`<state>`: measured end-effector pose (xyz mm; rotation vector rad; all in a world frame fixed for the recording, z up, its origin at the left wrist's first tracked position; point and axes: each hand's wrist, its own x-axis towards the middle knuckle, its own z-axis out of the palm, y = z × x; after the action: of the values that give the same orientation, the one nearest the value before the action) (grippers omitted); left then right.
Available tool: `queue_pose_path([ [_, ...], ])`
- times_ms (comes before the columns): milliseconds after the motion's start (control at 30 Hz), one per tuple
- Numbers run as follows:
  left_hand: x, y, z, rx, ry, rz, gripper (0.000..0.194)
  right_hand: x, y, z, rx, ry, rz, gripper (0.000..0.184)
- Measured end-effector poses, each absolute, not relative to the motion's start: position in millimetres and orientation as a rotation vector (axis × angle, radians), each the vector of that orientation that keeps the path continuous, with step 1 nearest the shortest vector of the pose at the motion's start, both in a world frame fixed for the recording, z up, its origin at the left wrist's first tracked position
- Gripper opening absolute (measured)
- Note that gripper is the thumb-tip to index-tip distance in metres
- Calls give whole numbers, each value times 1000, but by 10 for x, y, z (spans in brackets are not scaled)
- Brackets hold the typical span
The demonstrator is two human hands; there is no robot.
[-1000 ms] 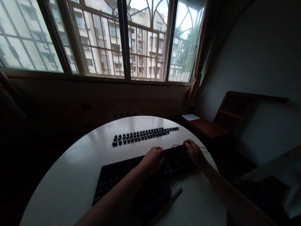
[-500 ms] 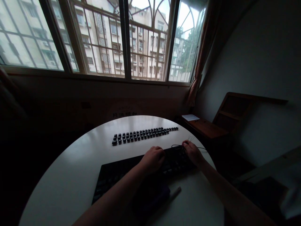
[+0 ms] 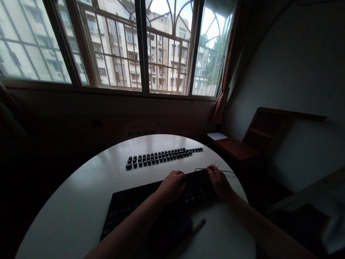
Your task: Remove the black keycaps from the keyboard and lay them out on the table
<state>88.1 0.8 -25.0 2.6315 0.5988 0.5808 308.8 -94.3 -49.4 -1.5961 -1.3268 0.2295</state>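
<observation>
Rests left hand [image 3: 174, 182] on keyboard [image 3: 132, 198], can't tell its grip | pinches thin wire [image 3: 217, 164] in right hand [image 3: 217, 180] | seems busy at far edge; calls for steadiness

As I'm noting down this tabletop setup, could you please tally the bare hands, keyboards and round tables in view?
Bare hands: 2 (left hand, right hand)
Keyboard: 1
Round white table: 1
Total: 4
The loose keycaps are left out, being too small to count surely.
</observation>
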Motion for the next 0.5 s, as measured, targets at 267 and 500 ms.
queue_pose_path([
  [267,883,31,-283,2632,601,589,17,3179,-901,-554,-1325,-864,461,25],
  [500,899,48,-269,2618,631,567,20,3087,-1001,-457,-1310,-912,368,20],
])
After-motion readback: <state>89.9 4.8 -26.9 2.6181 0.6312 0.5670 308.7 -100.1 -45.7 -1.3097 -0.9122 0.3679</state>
